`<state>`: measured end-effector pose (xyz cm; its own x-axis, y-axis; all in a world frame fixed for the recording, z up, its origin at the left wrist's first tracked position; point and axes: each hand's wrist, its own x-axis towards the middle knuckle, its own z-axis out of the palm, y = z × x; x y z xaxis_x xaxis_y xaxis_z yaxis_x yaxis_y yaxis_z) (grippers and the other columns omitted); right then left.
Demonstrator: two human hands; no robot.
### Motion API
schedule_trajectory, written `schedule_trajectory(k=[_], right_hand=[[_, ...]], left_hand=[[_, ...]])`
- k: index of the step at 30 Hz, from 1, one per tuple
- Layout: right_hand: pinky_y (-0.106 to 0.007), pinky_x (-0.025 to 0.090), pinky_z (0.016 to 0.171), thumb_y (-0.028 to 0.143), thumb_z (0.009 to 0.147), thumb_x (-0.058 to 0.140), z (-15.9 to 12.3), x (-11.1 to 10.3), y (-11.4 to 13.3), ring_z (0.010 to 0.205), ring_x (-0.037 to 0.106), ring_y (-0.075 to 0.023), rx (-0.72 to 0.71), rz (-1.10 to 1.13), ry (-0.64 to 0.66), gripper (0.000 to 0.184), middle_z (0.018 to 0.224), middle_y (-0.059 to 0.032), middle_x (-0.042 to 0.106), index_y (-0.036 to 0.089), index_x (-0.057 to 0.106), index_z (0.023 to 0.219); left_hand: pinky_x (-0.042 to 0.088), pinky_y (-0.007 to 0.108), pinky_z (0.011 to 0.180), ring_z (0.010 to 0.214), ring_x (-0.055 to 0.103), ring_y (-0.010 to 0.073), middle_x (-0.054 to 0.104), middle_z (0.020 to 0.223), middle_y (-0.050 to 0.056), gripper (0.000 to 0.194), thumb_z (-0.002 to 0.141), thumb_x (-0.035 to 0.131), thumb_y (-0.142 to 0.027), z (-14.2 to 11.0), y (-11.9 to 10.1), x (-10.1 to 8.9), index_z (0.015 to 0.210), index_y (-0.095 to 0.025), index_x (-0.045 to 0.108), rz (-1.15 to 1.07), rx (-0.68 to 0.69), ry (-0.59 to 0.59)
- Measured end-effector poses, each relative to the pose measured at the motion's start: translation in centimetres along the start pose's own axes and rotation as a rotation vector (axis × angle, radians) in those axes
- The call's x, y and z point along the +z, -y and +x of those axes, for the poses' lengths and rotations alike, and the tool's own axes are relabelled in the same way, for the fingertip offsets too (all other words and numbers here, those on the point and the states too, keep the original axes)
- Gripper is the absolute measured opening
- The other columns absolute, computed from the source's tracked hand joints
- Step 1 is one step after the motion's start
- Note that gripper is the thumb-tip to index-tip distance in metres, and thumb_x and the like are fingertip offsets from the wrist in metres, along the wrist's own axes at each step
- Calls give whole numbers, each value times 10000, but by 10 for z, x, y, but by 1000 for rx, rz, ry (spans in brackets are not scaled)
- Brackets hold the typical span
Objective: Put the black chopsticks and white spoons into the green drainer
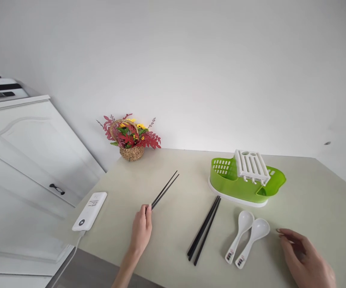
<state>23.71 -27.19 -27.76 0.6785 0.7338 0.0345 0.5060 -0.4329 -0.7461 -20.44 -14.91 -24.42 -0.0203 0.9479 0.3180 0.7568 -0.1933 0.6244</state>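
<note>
My left hand (141, 228) is closed around the near ends of a pair of dark chopsticks (166, 188), whose thin tips point away to the upper right. Several more black chopsticks (204, 230) lie side by side on the table in the middle. To their right rest two white spoons (245, 222) (259, 230), bowls pointing away and labels on their handles. Beside the spoons is my right hand (307, 258), loosely curled with nothing visible in it. Behind them stands a green utensil caddy (235, 186) with a white slotted rack (252, 166) on top.
A woven basket of artificial flowers (132, 152) stands at the back left of the table (173, 164). A white power bank (90, 212) with a cable lies by the left edge. White cabinets (26, 160) are on the left, and a wall rises behind the table.
</note>
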Motion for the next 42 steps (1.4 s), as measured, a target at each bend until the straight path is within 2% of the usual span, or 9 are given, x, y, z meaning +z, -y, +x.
schedule_trajectory(k=[5, 8, 10, 14, 16, 19, 22, 33, 42], right_hand=[[-419, 523, 636, 593, 897, 500, -18, 3, 41, 445, 530, -148, -142, -8, -22, 400, 1080, -42, 762, 313, 684, 1115], [-317, 538, 565, 580, 923, 559, -38, 15, 95, 711, 690, -218, -367, 191, 264, 357, 1090, -76, 755, 285, 680, 1083], [-311, 584, 718, 549, 949, 583, -52, 28, 135, 895, 714, -227, -496, 298, 455, 370, 1096, -75, 743, 278, 652, 1191], [-297, 574, 770, 582, 983, 561, -69, 52, 201, 802, 686, -175, -505, 416, 702, 524, 992, -34, 720, 253, 542, 1390], [-286, 540, 706, 623, 974, 560, -68, 60, 223, 749, 650, -173, -515, 408, 755, 541, 880, -15, 690, 222, 587, 1336], [-281, 458, 665, 631, 1027, 438, -64, 64, 245, 651, 543, -145, -616, 354, 762, 495, 732, 10, 607, 214, 693, 945], [-281, 420, 680, 594, 1064, 370, -63, 61, 257, 654, 516, -132, -704, 324, 774, 566, 722, 10, 583, 217, 603, 712], [-291, 436, 724, 492, 1108, 293, -73, 63, 246, 727, 573, -154, -989, 106, 859, 526, 755, 0, 550, 234, 511, 705], [-308, 435, 717, 470, 1115, 276, -73, 68, 230, 711, 567, -153, -918, 103, 853, 515, 777, 0, 554, 235, 510, 721]], left_hand=[[619, 343, 790, 899, 790, 260, 763, 1155, 160, 531, 1046, 320, -650, -31, -10, 10, 1160, -227, 620, -309, -204, 49], [625, 336, 798, 892, 779, 241, 740, 1168, 151, 563, 1036, 309, -674, -49, -26, 15, 1208, -230, 609, -395, -240, 109], [617, 324, 829, 881, 748, 219, 720, 1008, 99, 516, 1048, 297, -652, -56, -39, 16, 1091, -246, 612, -460, -196, 149], [584, 306, 868, 760, 630, 176, 613, 828, 29, 435, 1079, 283, -570, -61, -56, 10, 930, -257, 546, -512, -88, 202], [569, 300, 828, 722, 588, 173, 596, 809, 21, 409, 1084, 293, -544, -62, -57, 8, 950, -254, 548, -484, -42, 232], [542, 302, 773, 760, 595, 186, 613, 832, 32, 359, 1079, 356, -501, -63, -55, 7, 973, -242, 580, -431, 17, 233], [528, 318, 794, 862, 629, 213, 663, 865, 51, 315, 1055, 468, -450, -60, -55, 7, 892, -235, 629, -416, 85, 219], [549, 410, 901, 961, 682, 265, 791, 938, 53, 219, 982, 642, -428, -52, -57, 10, 895, -278, 775, -460, 130, 264], [544, 401, 891, 913, 674, 253, 793, 842, 12, 128, 928, 735, -371, -53, -58, 17, 848, -299, 804, -414, 100, 326]])
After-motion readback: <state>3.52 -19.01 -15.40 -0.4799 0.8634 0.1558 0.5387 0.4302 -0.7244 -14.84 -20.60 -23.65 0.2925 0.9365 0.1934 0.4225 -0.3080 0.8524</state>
